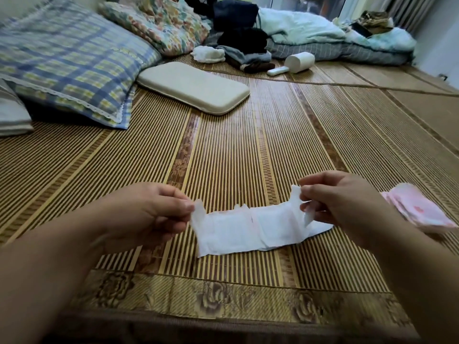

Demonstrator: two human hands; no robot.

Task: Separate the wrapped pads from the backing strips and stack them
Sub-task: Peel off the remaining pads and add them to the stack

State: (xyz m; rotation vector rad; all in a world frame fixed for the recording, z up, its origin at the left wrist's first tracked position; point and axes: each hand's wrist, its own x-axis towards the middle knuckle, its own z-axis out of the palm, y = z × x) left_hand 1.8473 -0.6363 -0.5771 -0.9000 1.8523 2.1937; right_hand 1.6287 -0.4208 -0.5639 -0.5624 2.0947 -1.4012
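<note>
Stretching left-to-right over the mat [248, 145], the white pad strip [248, 229] is pinched at one end by the left hand [149, 214], at the other by the right hand [342, 202] — the one nearer the pink stack [417, 209] (just beside it).

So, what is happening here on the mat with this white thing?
A person is holding a long white strip stretched between both hands. The left hand pinches its left end and the right hand pinches its right end, low over a woven mat. A small pile of pink wrapped pads lies on the mat beside the right hand.
</note>
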